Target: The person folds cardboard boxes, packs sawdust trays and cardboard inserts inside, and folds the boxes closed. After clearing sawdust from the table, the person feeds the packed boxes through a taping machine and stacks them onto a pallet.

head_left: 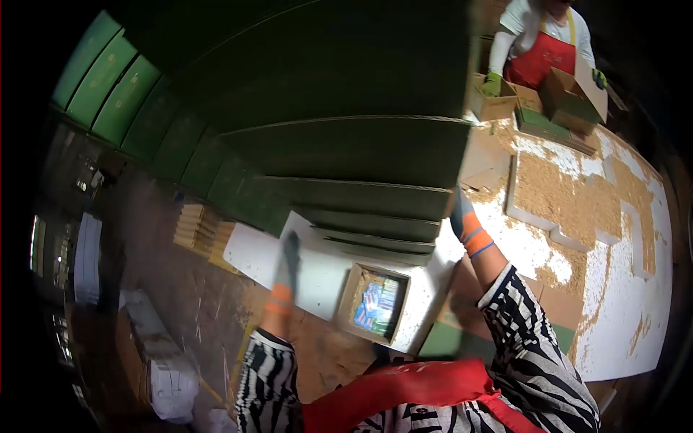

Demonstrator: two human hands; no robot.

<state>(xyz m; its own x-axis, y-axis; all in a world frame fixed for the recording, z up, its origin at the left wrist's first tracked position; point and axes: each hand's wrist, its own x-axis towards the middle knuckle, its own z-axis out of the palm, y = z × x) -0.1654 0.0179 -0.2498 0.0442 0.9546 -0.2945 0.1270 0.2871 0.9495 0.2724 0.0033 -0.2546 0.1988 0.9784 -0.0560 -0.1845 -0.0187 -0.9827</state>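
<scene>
Green cardboard stack [361, 148]: fills the upper middle of the frame, its layered edges stepping down toward the centre. We note a white tabletop [317, 281] below it, and brown crumbs [556, 191] spread over the right side. Co-worker [545, 61], upper right, stands at open cardboard boxes [567, 101], one gloved hand at the smaller one. More green-and-brown cardboard [455, 339] lies at lower right of centre. Open box [345, 302], lower centre, sits on the tabletop just below the stack.

Our right hand [462, 215], gloved, is at the stack's lower right edge; fingertips unclear, so we cannot tell whether they grip it. Our left hand [290, 260], gloved and blurred, is over the tabletop near the stack's lower left; finger spread and any contact cannot be told. Smallest: packets [369, 299] inside the open box.

Progress, our judgement: partway. Done: packets are in the box. Not done: its top is uncovered. How much remains, we cannot tell.
</scene>
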